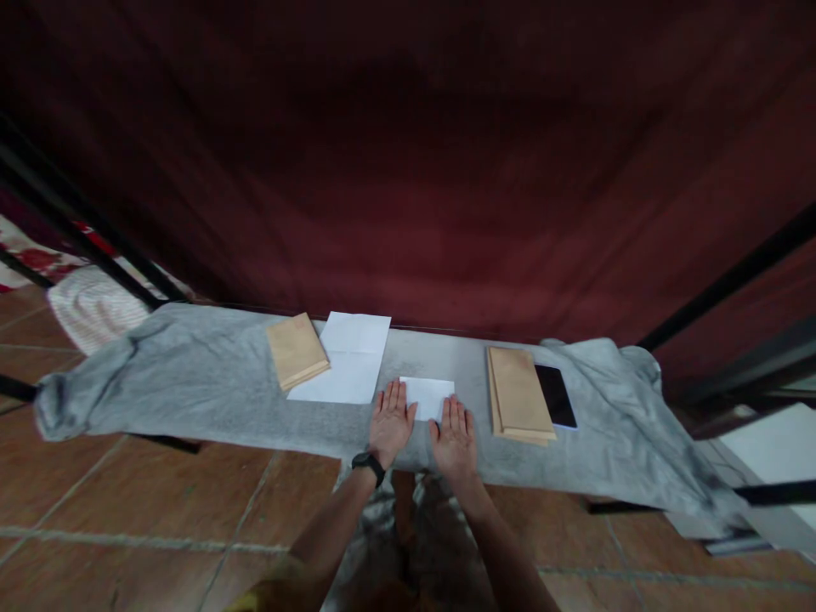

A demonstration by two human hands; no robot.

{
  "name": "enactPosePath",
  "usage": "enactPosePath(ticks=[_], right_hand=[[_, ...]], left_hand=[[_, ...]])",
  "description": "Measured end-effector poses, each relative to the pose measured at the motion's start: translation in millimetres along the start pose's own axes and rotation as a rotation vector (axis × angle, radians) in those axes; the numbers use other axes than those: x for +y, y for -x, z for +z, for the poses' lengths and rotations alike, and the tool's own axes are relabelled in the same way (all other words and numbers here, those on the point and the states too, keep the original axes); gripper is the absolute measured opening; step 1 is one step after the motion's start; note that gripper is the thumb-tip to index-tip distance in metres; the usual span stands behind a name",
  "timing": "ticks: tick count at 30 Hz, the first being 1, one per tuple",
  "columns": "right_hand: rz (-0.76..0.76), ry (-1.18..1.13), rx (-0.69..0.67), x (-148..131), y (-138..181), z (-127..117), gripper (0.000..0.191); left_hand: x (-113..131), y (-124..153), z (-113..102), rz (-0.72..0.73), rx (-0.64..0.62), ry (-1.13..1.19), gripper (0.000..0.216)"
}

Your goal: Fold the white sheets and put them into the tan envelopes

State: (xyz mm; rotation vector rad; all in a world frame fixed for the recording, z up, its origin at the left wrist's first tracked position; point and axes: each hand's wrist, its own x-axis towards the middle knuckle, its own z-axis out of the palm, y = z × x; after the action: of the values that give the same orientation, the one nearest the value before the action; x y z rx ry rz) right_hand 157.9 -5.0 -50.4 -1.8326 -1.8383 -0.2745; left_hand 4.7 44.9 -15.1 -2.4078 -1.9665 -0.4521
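Observation:
A small white sheet of paper (428, 393), apparently folded, lies on the grey cloth in front of me. My left hand (391, 422) rests flat on its left side, fingers stretched out. On its right side lies my right hand (455, 438), palm down with the fingers extended. Beyond my left hand is a larger white sheet (354, 357) with a crease across it. Brown envelopes (297, 350) overlap that sheet's left edge. To the right of my right hand sits another stack of brown envelopes (523, 393).
A dark-screened phone or tablet (557, 395) lies partly under the right stack. Grey cloth (210, 374) covers the long narrow bench, bunched at both ends. A dark red curtain (408, 212) hangs behind it. Black metal bars (733, 280) stand at the sides. Tiled floor (159, 493) lies below.

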Motion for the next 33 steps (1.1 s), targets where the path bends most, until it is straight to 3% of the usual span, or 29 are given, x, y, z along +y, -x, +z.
enactPosePath(ticks=[7,12,19,27,33], right_hand=[[0.009,-0.029,0.004,-0.7,0.7,-0.1,0.057],[0.003,-0.045,-0.023,0.1,0.1,-3.2,0.054],[-0.018,-0.016,-0.072,-2.3,-2.8,-12.4,0.05],[-0.032,0.019,-0.105,-0.6,-4.3,-14.8,0.049],[-0.019,0.027,-0.127,-0.8,-5.1,-15.2,0.049]], left_hand=[[5.4,10.0,-0.9,0.03,0.039,0.075,0.057],[31.4,7.7,-2.6,0.225,-0.096,0.142,0.053],[43.4,-14.3,0.6,0.291,-0.196,0.16,0.049],[33.3,-29.1,6.2,0.207,-0.151,0.111,0.051],[18.2,-24.4,3.9,0.065,-0.104,0.061,0.055]])
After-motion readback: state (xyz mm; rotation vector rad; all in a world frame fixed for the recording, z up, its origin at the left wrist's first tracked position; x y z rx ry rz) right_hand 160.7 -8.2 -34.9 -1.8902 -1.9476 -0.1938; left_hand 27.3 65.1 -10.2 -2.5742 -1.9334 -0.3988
